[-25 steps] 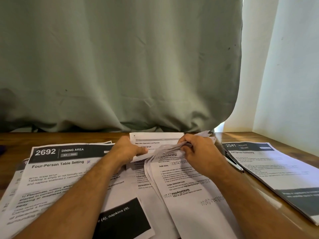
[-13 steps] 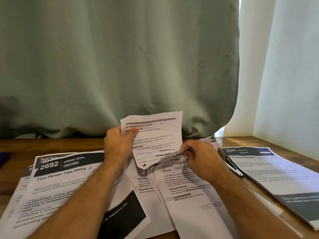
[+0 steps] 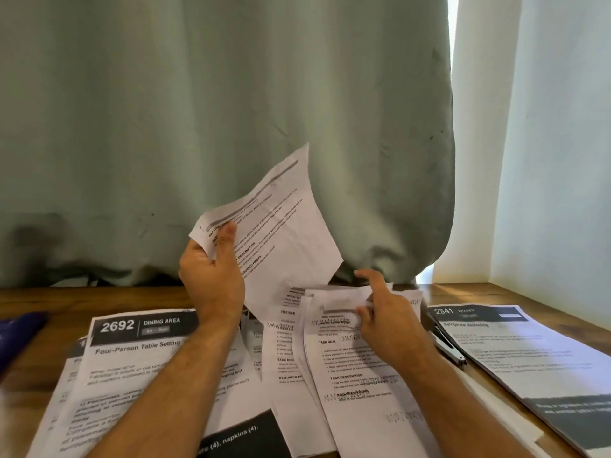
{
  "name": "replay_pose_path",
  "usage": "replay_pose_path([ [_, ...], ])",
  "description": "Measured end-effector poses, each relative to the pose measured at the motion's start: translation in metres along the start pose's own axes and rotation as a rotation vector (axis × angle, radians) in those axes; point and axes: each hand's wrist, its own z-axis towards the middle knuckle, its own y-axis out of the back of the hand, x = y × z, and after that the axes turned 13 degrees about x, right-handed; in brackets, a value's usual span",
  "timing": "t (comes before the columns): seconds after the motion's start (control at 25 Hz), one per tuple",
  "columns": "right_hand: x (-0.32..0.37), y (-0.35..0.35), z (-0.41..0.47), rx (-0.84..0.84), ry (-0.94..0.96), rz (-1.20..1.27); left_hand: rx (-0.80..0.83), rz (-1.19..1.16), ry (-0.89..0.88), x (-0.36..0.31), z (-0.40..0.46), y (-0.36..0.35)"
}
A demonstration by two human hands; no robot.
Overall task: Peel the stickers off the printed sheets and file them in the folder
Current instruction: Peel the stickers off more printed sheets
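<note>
Left hand [image 3: 211, 279] pinching creased printed sheet [image 3: 281, 233] aloft; right hand [image 3: 385, 320] loose-fingered on papers [image 3: 357, 375].

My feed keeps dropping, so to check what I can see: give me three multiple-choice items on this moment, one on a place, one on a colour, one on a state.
1. Where does the sheet headed 2692 lie?
A. On the table's left part
B. Against the right wall
C. In the air

2. What colour is the curtain behind the table?
A. Red
B. Pale green
C. Black

3. What is the left hand doing?
A. Lying flat on the table
B. Gripping a lifted sheet
C. Holding a pen

Answers:
1. A: it lies under the left forearm, left of the middle pile.
2. B: the cloth is a pale grey-green throughout.
3. B: thumb and fingers pinch the sheet's corner above the table, while the right hand touches the top sheet of the middle pile.
</note>
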Motion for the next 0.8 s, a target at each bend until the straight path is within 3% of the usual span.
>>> replay_pose_path([
  [0.24, 0.012, 0.017, -0.006, -0.160, 0.060, 0.101, 0.067, 0.161, -0.260, -0.067, 0.017, -0.011],
  [0.4, 0.023, 0.032, -0.018, -0.430, 0.201, 0.287, 0.136, 0.139, -0.321, -0.113, 0.024, -0.014],
  [0.6, 0.064, 0.058, -0.047, -0.641, 0.337, 0.577, 0.238, 0.008, -0.176, -0.140, 0.034, -0.012],
  [0.8, 0.099, 0.097, -0.041, -0.633, 0.469, 0.335, 0.384, -0.167, 0.357, -0.119, 0.033, -0.014],
])
